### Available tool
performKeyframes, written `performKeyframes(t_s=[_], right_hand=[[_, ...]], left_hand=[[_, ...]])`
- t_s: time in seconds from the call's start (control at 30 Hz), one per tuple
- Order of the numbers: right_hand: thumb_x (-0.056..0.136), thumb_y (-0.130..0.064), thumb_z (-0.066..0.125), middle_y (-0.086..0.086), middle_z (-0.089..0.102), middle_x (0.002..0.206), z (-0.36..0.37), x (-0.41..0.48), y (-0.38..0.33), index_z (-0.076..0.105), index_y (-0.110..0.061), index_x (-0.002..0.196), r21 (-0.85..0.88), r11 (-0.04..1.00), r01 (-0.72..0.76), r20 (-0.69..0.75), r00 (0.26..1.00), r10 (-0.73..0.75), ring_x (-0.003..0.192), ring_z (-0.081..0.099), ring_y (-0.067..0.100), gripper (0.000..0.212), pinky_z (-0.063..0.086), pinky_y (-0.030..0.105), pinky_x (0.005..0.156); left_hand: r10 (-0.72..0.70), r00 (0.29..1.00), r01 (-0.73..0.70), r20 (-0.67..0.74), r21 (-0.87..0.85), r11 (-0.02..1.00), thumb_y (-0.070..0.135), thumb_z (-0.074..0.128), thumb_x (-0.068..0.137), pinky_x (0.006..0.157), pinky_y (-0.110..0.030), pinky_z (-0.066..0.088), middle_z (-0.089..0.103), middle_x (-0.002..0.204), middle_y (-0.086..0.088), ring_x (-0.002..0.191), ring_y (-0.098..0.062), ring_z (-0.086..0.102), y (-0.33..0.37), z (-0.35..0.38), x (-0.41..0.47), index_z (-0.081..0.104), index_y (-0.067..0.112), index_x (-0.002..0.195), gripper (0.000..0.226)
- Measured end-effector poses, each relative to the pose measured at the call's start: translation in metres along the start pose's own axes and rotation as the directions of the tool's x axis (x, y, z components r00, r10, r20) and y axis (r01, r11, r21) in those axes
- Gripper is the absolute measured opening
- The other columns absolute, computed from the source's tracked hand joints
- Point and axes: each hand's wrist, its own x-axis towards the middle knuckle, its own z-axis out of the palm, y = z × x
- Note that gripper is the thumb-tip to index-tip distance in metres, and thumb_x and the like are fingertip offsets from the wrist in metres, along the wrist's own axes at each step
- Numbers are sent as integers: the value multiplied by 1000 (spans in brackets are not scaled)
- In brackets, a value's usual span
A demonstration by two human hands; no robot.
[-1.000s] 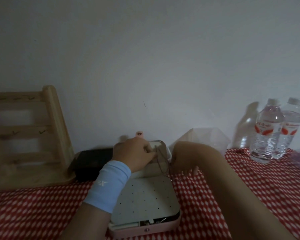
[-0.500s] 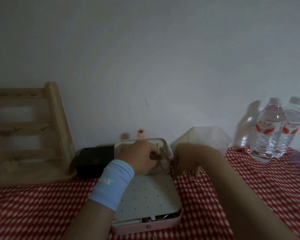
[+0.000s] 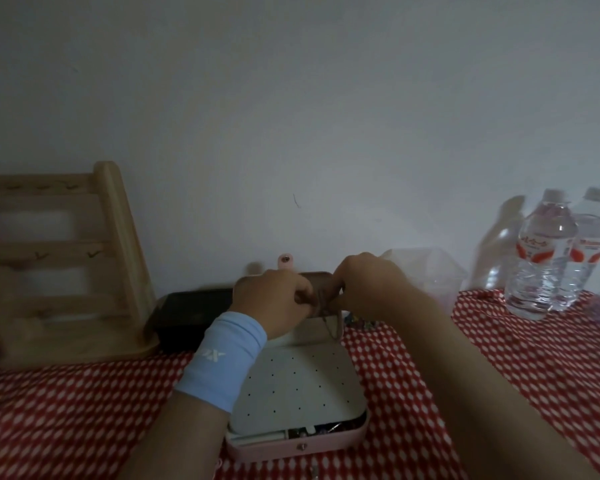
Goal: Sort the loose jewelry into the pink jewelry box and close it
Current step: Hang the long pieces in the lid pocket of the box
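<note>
Pink jewelry box [image 3: 302, 445]: set open on a red-and-white tablecloth [image 3: 499, 358], lid [image 3: 339, 329] raised toward the wall, white perforated panel [image 3: 298, 386] laid over the base. Thin chain [image 3: 330, 325]: pinched at the lid by left hand [image 3: 274, 303] and right hand [image 3: 368, 289], its loop hung down the lid's inner face. Light-blue wristband [image 3: 222, 358] is worn on the left wrist. Wooden rack [image 3: 111, 237] and black case [image 3: 191, 313] are placed left; two water bottles [image 3: 544, 258] right.

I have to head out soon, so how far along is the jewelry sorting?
Done: small pieces lie in the pink box's front compartment. In hand: the left hand and right hand pinch a thin chain at the upright lid. Left: loose bits on the cloth right of the box, then closing it.
</note>
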Motion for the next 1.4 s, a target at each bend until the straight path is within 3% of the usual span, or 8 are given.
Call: performKeyframes(t_s=[0.23,0.4,0.63,0.87,1.03,1.2,1.33,1.4], right_hand=[[79,-34,80,-19,63,75,-8,-3,8,79,-35,90,58,998,13,4,1000,-13,70,59,2,11,49,18,61],[71,-53,82,-7,55,72,0,-7,-12,69,-18,101,-220,975,4,109,994,20,68,55,8,48,49,27,69],[84,-39,72,-6,48,67,8,-3,-16,55,-19,87,-306,952,-8,52,998,25,57,44,6,27,44,27,65],[85,-37,67,-11,61,79,1,-4,-5,68,-30,83,-105,993,53,-110,992,-65,76,59,11,7,36,19,55],[76,-64,65,-6,70,76,4,-1,0,77,-26,86,-96,995,29,-40,999,-33,70,64,11,41,56,28,63],[86,-42,70,-1,64,82,11,2,-6,71,-16,97,-77,996,49,76,996,-44,80,63,19,28,53,31,70],[96,-29,59,-3,72,102,2,-1,-1,75,-24,107,41,996,76,-97,993,-71,88,64,15,20,54,31,77],[94,-31,61,-7,71,97,0,-4,4,76,-28,105,58,996,66,-44,997,-63,83,64,12,19,55,31,76]], left_hand=[[36,999,-31,-15,245,969,52,55,83,78,-29,49,64,124,2,79,-14,62,3,13,2,69,48,90,17],[37,999,-39,16,159,986,40,57,92,53,-20,28,66,87,6,74,-13,58,5,16,3,73,28,95,21],[-3,1000,7,-18,217,976,51,51,86,77,-29,50,68,82,7,73,-15,63,0,17,5,72,31,87,29],[9,1000,-15,28,225,974,48,51,88,71,-26,48,69,89,7,76,-14,63,0,13,3,74,33,88,27],[2,996,-18,92,171,985,44,51,90,78,-29,51,69,112,3,84,-17,65,-2,12,4,73,31,97,26],[25,997,-38,77,177,983,47,50,90,84,-33,49,66,104,12,87,-16,63,-2,10,3,72,39,98,25],[15,999,-22,40,182,983,50,54,86,81,-31,51,68,87,10,81,-13,64,-4,11,3,71,38,93,23],[13,998,-21,59,148,989,49,55,85,83,-32,51,69,91,12,83,-12,64,-5,11,3,71,40,94,20]])
